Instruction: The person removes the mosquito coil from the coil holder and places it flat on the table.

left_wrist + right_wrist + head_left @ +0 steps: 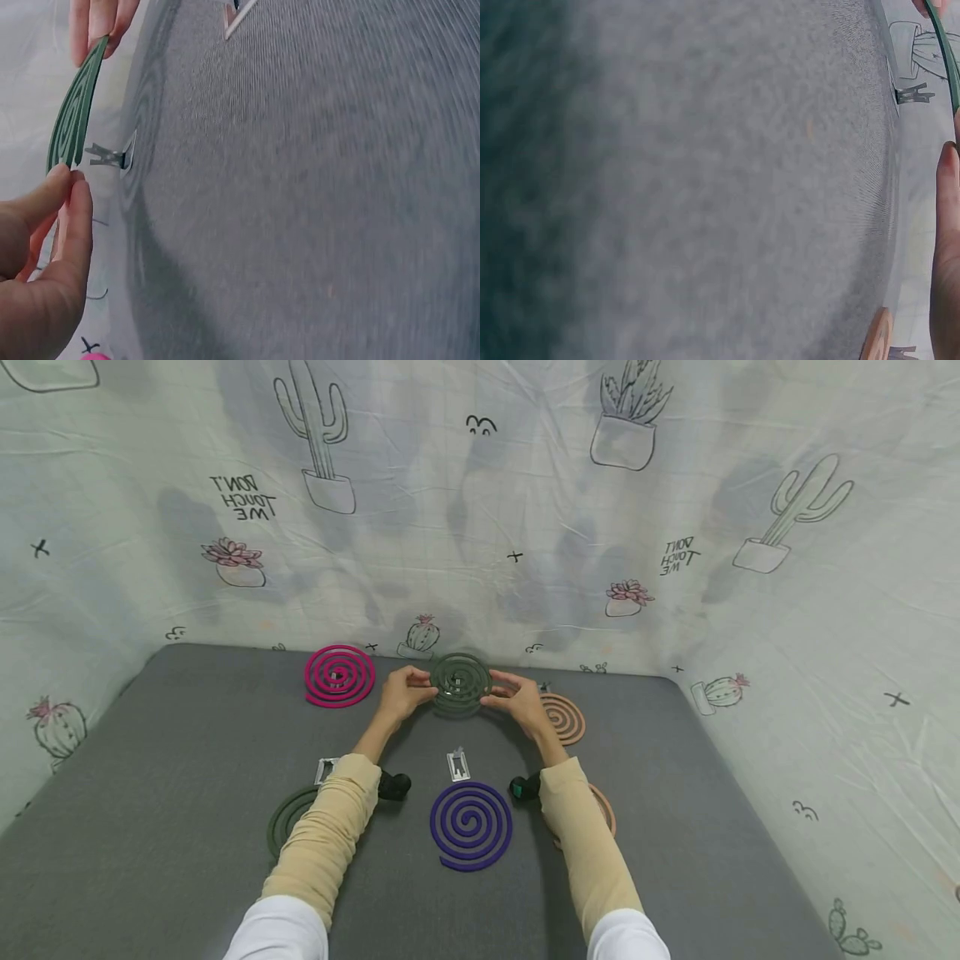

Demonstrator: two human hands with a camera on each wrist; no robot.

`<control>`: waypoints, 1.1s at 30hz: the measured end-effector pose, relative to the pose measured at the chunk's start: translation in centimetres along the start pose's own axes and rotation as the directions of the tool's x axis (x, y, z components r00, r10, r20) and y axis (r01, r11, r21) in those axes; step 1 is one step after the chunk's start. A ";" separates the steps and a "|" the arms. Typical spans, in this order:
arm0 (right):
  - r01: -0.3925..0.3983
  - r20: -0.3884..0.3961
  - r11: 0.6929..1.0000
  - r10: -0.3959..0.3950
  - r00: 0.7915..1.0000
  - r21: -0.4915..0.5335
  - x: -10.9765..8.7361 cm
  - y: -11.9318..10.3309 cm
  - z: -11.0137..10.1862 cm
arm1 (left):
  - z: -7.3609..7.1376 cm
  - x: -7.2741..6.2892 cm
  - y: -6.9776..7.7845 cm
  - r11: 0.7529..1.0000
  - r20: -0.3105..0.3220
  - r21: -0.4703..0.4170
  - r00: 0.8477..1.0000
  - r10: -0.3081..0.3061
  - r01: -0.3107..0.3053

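Observation:
A dark green mosquito coil point(459, 679) is held up near the back edge of the table by both hands. My left hand point(405, 695) pinches its left rim between thumb and fingers. Its right rim is gripped the same way by my right hand point(523, 702). The left wrist view shows the green coil point(73, 124) nearly edge-on, raised off the table. Just beside it in that view, a small metal stand point(112, 156) sticks up from the tabletop. Fingers of the right hand point(97, 22) show at its far end.
On the grey table point(187, 760), a pink coil point(340, 675) lies back left and an orange coil point(566, 727) back right. A purple coil point(470, 819) is in front, near a flat metal stand point(458, 767). My sleeves partly cover another green coil point(280, 822) and another orange one point(604, 808).

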State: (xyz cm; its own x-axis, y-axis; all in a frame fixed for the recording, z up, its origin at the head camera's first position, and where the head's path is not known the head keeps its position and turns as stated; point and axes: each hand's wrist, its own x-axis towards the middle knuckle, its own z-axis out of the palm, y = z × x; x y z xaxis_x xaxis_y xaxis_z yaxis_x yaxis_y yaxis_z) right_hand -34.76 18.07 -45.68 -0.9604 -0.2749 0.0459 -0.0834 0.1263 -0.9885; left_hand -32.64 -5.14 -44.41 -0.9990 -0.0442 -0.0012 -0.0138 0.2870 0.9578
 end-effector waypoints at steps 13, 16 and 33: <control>0.019 0.010 0.996 -0.018 1.000 -0.092 -0.6 0.0 0.0 | -1.5 -0.3 0.1 1.000 0.184 -0.018 0.983 0.006 -0.002; 0.010 0.003 0.996 -0.009 1.000 -0.090 -0.6 -0.1 0.0 | -1.6 -0.3 0.2 1.000 0.191 0.007 0.981 0.020 -0.022; 0.000 -0.022 0.988 -0.003 1.000 -0.153 -1.3 -0.3 0.5 | -2.2 -0.9 0.2 0.992 0.207 0.049 0.973 0.102 -0.114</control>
State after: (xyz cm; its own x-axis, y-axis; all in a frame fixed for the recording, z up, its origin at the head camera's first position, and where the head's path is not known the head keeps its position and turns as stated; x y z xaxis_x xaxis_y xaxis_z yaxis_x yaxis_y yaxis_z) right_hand -33.40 17.95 -45.51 -0.9658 -0.2541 0.0521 -0.1226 0.2704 -0.9549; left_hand -31.66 -7.19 -43.58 -0.9822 0.1842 0.0369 0.0982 0.3363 0.9366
